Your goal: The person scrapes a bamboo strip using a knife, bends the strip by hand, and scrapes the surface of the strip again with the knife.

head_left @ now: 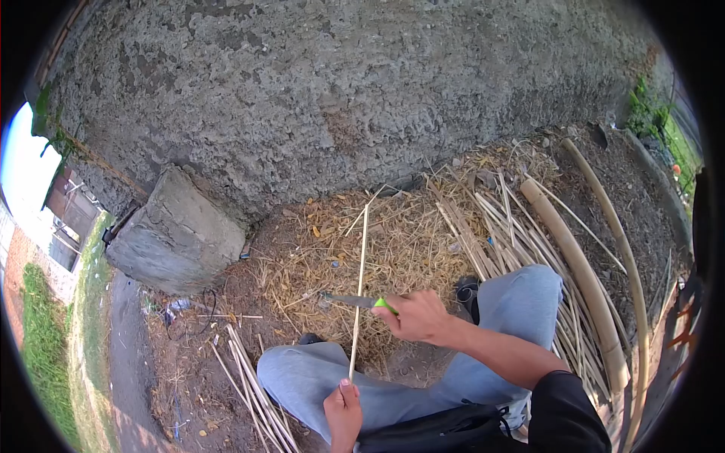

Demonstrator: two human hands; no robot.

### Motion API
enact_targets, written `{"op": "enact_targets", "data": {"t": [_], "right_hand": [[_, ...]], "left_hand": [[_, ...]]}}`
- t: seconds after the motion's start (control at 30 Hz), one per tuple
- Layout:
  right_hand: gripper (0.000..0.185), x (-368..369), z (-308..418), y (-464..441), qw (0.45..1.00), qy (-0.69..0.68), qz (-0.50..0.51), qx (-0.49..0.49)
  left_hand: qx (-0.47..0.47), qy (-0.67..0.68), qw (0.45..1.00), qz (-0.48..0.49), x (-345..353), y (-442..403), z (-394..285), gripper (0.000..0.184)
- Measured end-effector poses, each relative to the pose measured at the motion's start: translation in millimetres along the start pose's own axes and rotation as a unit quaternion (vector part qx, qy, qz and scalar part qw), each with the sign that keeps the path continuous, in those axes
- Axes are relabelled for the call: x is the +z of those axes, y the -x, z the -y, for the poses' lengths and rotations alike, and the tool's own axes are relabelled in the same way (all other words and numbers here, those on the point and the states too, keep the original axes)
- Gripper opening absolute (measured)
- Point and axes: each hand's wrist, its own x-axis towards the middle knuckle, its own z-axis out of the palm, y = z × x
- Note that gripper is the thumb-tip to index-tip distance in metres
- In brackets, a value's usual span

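My left hand (343, 411) is closed around the near end of a thin bamboo strip (362, 260), just above my left thigh. The strip points away from me toward the wall, and a few thin slivers hang at its far end. In my right hand (417, 315) is a knife with a bright green handle (385, 306). Its blade (349, 300) points left and lies across the strip at about mid-length. Whether the edge is cutting into the strip I cannot tell.
Pale shavings (408, 249) cover the ground ahead. Split bamboo strips (529, 241) and thick bamboo poles (574, 272) lie at right. More strips (257, 389) lie at left. A rough wall (362, 98) rises in front, with a concrete block (181, 234) at its left.
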Motion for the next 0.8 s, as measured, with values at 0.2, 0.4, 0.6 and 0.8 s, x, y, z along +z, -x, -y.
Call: {"op": "enact_targets", "data": {"t": [0.2, 0.4, 0.6, 0.8], "right_hand": [[0.033, -8.7, -2.1, -6.4, 0.999, 0.000, 0.021, 0.028], [0.032, -14.4, 5.2, 3.8, 0.999, -0.007, 0.031, -0.033], [0.031, -17.2, 13.2, 17.4, 0.999, -0.006, 0.028, -0.046], [0.034, -24.1, 3.2, 1.6, 0.999, 0.003, 0.034, 0.014]], "left_hand": [[0.009, -0.032, 0.999, -0.011, 2.1, 8.0, -2.3, 0.047], [0.000, -0.021, 1.000, -0.015, 6.0, 8.3, -13.5, 0.047], [0.019, -0.004, 1.000, -0.018, 10.5, 6.9, -9.7, 0.047], [0.028, -0.025, 0.999, -0.017, 13.4, 9.3, -0.6, 0.046]]}}
